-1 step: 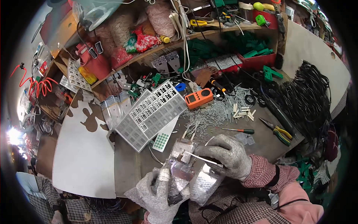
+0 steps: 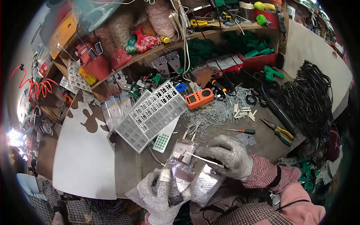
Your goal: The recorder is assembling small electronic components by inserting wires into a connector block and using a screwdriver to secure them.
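Observation:
My left hand (image 2: pixel 161 195), in a grey knit glove with white tape on one finger, closes around a device wrapped in clear plastic (image 2: pixel 182 174). My right hand (image 2: pixel 230 155), gloved alike, has its fingers curled and pinched on a thin white cable (image 2: pixel 204 159). The cable's other end meets a small brownish connector (image 2: pixel 182 156) above the wrapped device. Just beyond lies a silvery plastic-wrapped box (image 2: pixel 181 147) with short white leads at its top. Below my right hand, a bubble-wrapped packet (image 2: pixel 207 185) rests near my lap.
Beyond my hands are a grey tray of small parts (image 2: pixel 138 131), a green-dotted sheet (image 2: pixel 162 141), an orange meter (image 2: pixel 199 99) and scattered screws (image 2: pixel 210 116). A screwdriver (image 2: pixel 247 131), pliers (image 2: pixel 281 135) and bundled black cables (image 2: pixel 309 93) lie rightward. A white board (image 2: pixel 86 161) stands left.

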The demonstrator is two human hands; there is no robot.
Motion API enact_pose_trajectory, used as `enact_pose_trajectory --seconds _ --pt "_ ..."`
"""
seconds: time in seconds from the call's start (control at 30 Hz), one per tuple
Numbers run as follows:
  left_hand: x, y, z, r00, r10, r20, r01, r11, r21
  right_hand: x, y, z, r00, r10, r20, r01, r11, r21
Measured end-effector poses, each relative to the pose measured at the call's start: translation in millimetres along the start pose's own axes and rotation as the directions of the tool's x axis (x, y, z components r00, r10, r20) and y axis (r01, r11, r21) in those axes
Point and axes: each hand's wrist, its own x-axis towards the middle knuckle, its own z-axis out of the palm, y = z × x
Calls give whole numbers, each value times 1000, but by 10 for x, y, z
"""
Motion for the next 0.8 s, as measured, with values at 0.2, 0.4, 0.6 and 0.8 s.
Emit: enact_pose_trajectory --seconds 0.2,0.4,0.6,0.8 --pt "86 106 -79 997 57 51 -63 990 125 -37 45 -67 999 35 3 -35 999 34" --pt "119 136 29 974 175 144 -194 972 133 -44 167 -206 986 149 73 -159 974 164" --pt "121 286 115 932 177 315 -206 977 62 -227 379 -250 998 68 7 -69 995 78" --pt "91 499 412 895 103 433 4 971 -239 -857 717 -407 900 242 361 -366 870 329"
